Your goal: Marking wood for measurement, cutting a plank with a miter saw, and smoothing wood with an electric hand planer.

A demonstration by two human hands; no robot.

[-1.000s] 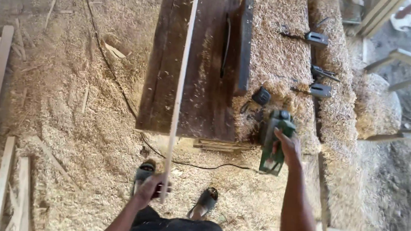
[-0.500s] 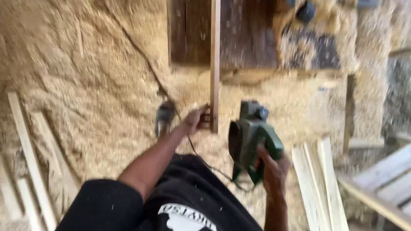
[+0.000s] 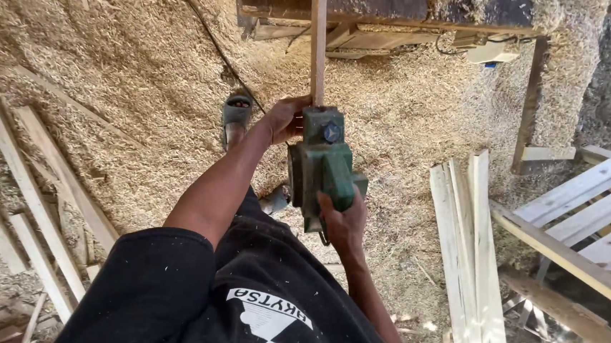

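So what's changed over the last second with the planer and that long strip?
The right hand lifted the green planer off the bench and brought it onto the near end of the wooden strip. The left hand stayed gripping that end, and the strip's far end stayed on the bench.

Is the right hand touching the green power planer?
Touching. The head view shows the right hand wrapped around the rear handle of the green power planer, with no gap.
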